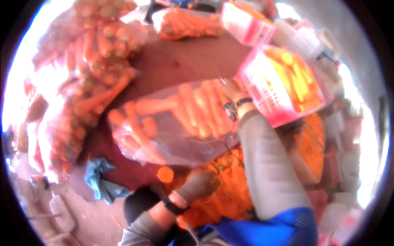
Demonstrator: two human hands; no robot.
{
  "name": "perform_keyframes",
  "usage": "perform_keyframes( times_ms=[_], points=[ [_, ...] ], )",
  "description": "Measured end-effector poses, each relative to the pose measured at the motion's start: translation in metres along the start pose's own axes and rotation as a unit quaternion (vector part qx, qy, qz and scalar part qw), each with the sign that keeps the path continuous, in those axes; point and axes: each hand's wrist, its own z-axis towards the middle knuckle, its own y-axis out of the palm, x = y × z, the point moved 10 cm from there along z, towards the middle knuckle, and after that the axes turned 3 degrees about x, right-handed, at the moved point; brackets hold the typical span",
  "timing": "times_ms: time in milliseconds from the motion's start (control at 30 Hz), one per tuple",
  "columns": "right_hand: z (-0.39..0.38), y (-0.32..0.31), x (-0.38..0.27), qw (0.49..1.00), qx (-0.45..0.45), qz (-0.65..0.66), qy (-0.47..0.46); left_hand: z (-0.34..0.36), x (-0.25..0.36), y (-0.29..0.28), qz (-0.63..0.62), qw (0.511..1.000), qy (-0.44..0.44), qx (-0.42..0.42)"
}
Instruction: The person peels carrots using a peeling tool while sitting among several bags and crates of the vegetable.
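My left hand (199,185), blurred, looks curled with its fingers bent, low over a heap of orange carrot peelings (230,186); what it holds, if anything, is hidden. A round orange carrot end (165,174) shows just left of it. Stretched forward, my right hand (232,89) is at the right end of a clear plastic bag (184,149), beside a pink-and-white crate (262,92). A thin pale sliver sticks out past its closed-looking fingers, too smeared to name. Several peeled carrots (197,108) lie in or on the bag.
Large clear bags of carrots (88,90) are piled at the left, and another carrot bag (186,24) lies at the back. A second pink-and-white crate (246,24) stands behind the first. A light-blue cloth (98,178) lies at the lower left on the red surface (176,61).
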Motion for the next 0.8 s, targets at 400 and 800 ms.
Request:
perform_keyframes(
  times_ms=[400, 800],
  points=[
    [0.020, 0.003, -0.034, 0.974, 0.061, -0.165, -0.140, 0.015, -0.066, -0.003, -0.165, 0.969, -0.170, 0.065],
    [0.001, -0.198, -0.338, 0.867, 0.226, -0.193, -0.401, 0.011, -0.117, -0.038, -0.352, 0.854, -0.291, 0.249]
  ],
)
